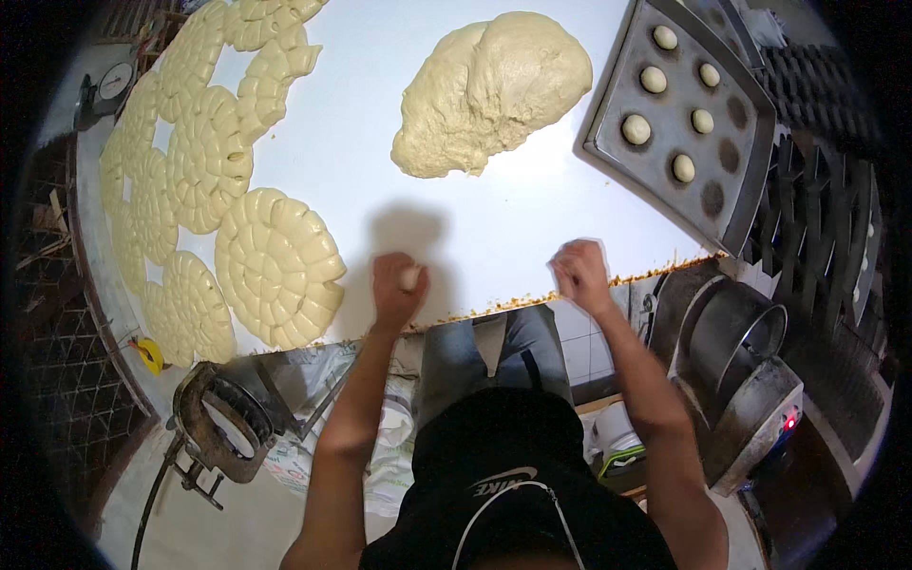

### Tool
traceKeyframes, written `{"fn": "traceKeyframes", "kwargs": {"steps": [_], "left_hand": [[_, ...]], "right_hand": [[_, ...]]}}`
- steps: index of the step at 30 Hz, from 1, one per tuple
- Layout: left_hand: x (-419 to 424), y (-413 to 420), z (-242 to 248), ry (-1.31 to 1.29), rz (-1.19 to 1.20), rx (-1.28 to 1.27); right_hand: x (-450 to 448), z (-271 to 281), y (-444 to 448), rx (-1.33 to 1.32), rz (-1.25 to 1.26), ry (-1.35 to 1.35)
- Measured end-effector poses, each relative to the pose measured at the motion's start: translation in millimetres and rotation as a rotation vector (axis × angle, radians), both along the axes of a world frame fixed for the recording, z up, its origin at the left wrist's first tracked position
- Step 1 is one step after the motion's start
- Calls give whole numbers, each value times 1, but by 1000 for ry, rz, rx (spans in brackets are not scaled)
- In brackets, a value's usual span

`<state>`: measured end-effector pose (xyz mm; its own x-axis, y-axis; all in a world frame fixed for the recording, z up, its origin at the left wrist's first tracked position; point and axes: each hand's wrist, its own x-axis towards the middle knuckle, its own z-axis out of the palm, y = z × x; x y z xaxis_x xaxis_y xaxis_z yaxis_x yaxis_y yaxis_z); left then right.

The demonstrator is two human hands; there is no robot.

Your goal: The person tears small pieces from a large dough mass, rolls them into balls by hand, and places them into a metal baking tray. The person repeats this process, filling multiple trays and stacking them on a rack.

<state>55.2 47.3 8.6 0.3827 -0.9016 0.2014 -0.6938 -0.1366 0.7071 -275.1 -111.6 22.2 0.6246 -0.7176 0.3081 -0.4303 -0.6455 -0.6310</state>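
Note:
Over the front of a white worktable (491, 228), my left hand (397, 292) is closed around a small dough ball (411, 278). My right hand (581, 274) hovers near the table's front edge, fingers curled and blurred; whether anything is inside it is hidden. Beyond both hands lies a large lump of dough (491, 92). To the right, a dark metal baking tray (605, 132) holds several small round dough balls (636, 129), spaced apart in rows. Flat discs of divided dough (279, 267) cover the left side of the table, some touching each other.
A dial scale (114, 82) stands at the far left. Below the table's left end is a metal machine with a round opening (228, 420). At lower right stands a machine with a drum (741, 335) and a lit red light. Dark racks (805, 206) fill the right side.

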Motion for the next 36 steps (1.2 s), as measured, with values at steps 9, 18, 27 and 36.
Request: {"fn": "traceKeyframes", "kwargs": {"steps": [9,18,27,36], "left_hand": [[21,12,-21,31,-156,-2],[7,7,-14,-21,20,-4],[-5,19,-17,50,193,37],[-25,4,-4,141,353,40]], "right_hand": [[15,-6,-1,1,-6,-77],[3,-7,-20,52,78,-82],[-9,-7,-39,108,282,-51],[-17,1,-48,143,306,-41]]}}
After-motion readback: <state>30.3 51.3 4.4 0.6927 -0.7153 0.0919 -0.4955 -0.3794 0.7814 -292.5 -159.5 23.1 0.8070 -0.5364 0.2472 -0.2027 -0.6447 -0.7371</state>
